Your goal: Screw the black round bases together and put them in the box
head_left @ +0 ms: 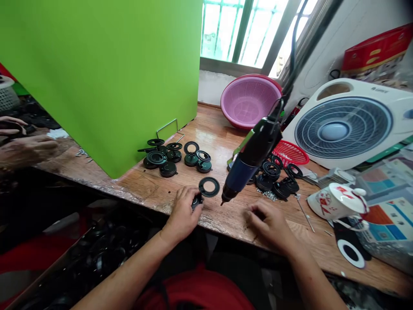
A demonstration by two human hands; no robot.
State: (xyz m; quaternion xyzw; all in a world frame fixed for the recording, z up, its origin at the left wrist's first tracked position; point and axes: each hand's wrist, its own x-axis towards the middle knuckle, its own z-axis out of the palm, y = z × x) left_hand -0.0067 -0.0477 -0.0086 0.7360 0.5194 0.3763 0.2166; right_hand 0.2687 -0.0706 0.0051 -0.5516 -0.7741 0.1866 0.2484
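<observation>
My left hand (pixel 184 211) is closed around a black round holder at the near side of the table, and the holder's flat black ring (pixel 209 195) sticks out past the fingertips. To the right, my right hand (pixel 270 224) rests by the table's front edge with its fingers curled in. Whatever those fingers may hold is hidden. Between the two hands hangs a blue and black electric screwdriver (pixel 242 171), tip down, touching neither hand. Small loose screws (pixel 269 195) lie beyond my right hand, beside a cluster of similar black holders (pixel 265 182).
More black holders (pixel 168 168) stand against the green panel (pixel 129 86) at left. Behind are pink baskets (pixel 248 103), a red basket (pixel 295 155) and a box fan (pixel 338 125). A lidded mug (pixel 329 204) stands right. Another person's hands (pixel 27 150) work beyond the panel.
</observation>
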